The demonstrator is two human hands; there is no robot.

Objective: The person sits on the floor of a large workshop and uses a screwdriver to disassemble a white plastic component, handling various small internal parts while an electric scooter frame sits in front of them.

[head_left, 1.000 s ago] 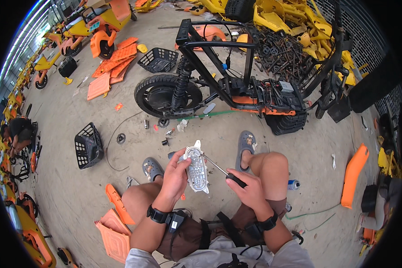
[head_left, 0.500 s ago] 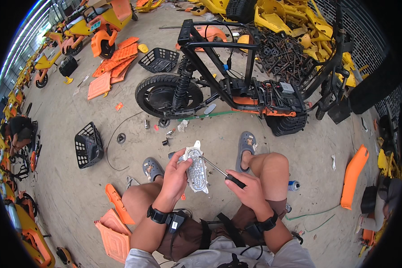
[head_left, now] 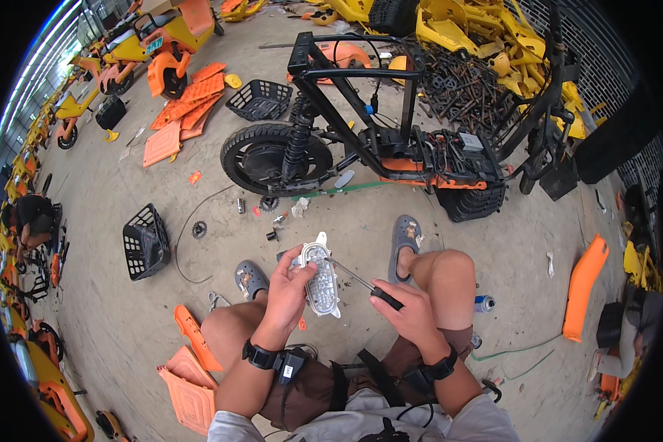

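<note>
Between my knees, my left hand (head_left: 289,283) is closed on the left edge of an oval lamp unit (head_left: 323,289), with the thumb across its face. The lamp has a white rim with small tabs and a silvery, bumpy inside. My right hand (head_left: 407,308) wraps round the black handle of a screwdriver (head_left: 385,297). Its thin metal shaft slants up and left, and the tip meets the lamp's upper right rim or inside; I cannot tell which.
Ahead stands a stripped black scooter frame (head_left: 361,75) with its rear wheel (head_left: 275,158). A black basket (head_left: 146,241) and orange panels (head_left: 188,390) lie to the left. At right are a spray can (head_left: 484,303) and a long orange panel (head_left: 586,289). Yellow shells (head_left: 449,31) are heaped behind.
The screwdriver tip has shifted slightly left along the lamp's upper part. Both hands keep their hold, and the lamp has hardly moved.
</note>
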